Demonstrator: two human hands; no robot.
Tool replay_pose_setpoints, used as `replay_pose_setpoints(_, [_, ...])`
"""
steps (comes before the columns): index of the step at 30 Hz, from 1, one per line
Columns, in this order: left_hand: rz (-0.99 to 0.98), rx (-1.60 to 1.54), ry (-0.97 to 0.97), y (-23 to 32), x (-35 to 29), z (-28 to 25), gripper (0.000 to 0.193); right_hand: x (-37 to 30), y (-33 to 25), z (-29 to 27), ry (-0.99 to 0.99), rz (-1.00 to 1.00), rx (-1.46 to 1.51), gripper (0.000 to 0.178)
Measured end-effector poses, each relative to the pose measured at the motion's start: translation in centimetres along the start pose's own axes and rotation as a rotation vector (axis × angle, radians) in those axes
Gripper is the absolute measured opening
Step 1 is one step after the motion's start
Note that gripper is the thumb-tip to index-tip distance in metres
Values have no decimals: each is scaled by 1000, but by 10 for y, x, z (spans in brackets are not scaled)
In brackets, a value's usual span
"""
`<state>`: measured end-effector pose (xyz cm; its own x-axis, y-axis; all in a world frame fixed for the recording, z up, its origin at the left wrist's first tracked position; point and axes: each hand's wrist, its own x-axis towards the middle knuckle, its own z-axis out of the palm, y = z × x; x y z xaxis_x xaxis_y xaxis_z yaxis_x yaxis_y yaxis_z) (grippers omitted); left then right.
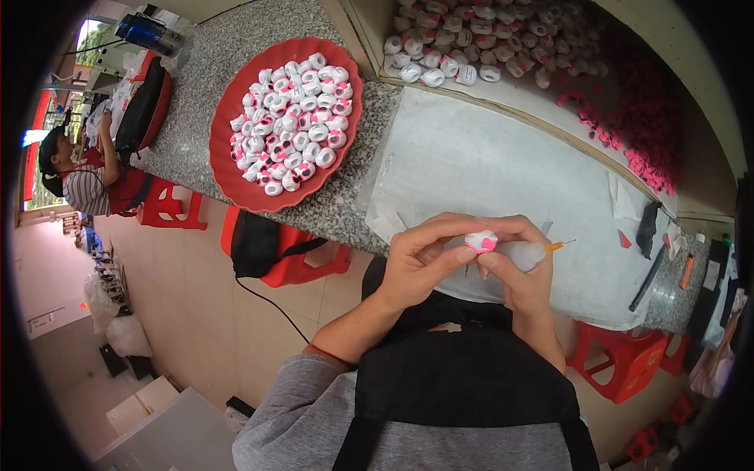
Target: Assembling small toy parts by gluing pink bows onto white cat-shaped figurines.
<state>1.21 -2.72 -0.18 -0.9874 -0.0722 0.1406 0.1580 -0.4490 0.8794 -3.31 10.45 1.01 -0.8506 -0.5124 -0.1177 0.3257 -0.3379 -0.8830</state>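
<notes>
Between the fingertips of both hands is a small white molded piece (pixel 481 238) with a pink patch. My left hand (pixel 418 263) pinches it from the left, thumb below and index finger above. My right hand (pixel 528 284) steadies it from the right. Tucked in my right hand is a translucent squeeze bottle (pixel 525 254) with an orange needle tip (pixel 556 246) pointing right. Both hands are above the near edge of a white sheet (pixel 487 165) on the worktop. Left of them, a red scalloped tray (pixel 222 149) is heaped with similar white-and-pink pieces (pixel 290 118).
A shelf behind the sheet holds piles of white pieces (pixel 471 35) and small pink parts (pixel 652 161). A black pen-like tool (pixel 646 279) lies at the right. Red stools (pixel 620 363) stand below the counter. Far left, another person (pixel 82 184) sits at the counter.
</notes>
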Motion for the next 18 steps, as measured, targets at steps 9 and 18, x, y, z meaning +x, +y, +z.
replay_pose_setpoints(9, [-26, -56, 18, -2, 0, 6, 26, 0, 0, -2, 18, -26, -45, 25])
replay_pose_setpoints(18, [11, -28, 82, -6, -2, 11, 24, -1, 3, 1, 62, -39, 30, 24])
